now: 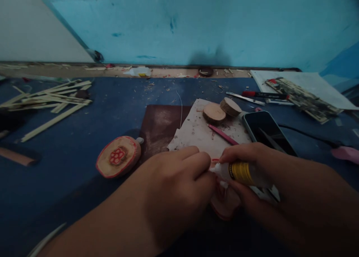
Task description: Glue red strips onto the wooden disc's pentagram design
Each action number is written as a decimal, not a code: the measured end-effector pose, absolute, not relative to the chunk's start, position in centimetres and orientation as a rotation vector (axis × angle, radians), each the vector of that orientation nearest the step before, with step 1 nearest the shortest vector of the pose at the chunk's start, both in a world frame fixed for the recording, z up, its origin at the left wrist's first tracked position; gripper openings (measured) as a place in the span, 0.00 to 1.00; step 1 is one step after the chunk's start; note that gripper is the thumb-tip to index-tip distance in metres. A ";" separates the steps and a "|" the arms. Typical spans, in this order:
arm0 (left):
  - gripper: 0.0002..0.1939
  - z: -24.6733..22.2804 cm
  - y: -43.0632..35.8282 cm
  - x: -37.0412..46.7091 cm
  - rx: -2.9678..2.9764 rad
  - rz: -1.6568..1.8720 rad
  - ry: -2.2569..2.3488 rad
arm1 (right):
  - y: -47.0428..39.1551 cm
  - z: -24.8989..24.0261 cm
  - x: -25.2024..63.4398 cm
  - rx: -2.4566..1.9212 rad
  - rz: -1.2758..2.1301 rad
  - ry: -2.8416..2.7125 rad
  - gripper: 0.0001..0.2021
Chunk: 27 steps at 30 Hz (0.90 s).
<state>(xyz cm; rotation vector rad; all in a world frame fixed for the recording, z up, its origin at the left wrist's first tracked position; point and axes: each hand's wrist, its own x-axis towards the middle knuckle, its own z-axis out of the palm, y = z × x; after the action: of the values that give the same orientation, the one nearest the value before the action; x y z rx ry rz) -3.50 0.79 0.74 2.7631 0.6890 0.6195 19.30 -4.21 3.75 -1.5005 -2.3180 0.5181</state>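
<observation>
My right hand (263, 182) is wrapped round a small white glue bottle with a yellow label (241, 173), its nozzle pointing left. My left hand (182, 182) is closed beside the nozzle; what its fingers pinch is hidden. Under both hands lies a wooden piece with a red-painted edge (226, 204), partly covered. To the left, an oval wood slice with a red rim and red dotted centre (117, 157) rests on the blue table (70, 137). A white sheet (193, 128) lies just beyond my hands, over a dark red board (157, 126).
Two plain wood slices (214, 113) and a pink tool (223, 133) lie on the sheet. A phone (266, 128) is at right, near a red-and-black marker (265, 95). Thin wooden sticks (56, 96) are piled at left. Another bottle (138, 71) lies by the wall.
</observation>
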 end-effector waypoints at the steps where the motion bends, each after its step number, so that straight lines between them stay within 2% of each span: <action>1: 0.23 0.7 0.8 -3.5 2.764 0.591 0.683 | -4.1 3.8 19.2 -1.524 0.505 -2.316 0.11; 11: 0.23 0.6 0.7 -3.5 2.731 0.549 0.689 | -3.0 4.3 17.4 -1.617 0.356 -2.261 0.12; 19: 0.20 1.8 0.9 -3.3 2.633 0.309 0.699 | -4.2 4.0 19.2 -1.520 0.531 -2.343 0.11; 24: 0.14 1.9 0.9 -3.3 2.599 0.150 0.753 | -3.9 4.0 19.1 -1.498 0.550 -2.327 0.12; 27: 0.14 2.1 0.9 -3.2 2.583 0.081 0.753 | -3.8 3.9 19.1 -1.517 0.547 -2.329 0.12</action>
<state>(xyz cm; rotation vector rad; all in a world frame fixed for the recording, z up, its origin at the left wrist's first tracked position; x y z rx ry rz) -3.24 0.90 2.09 2.5833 0.7525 0.0811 19.08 -3.82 3.93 -1.5168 -2.3293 0.5471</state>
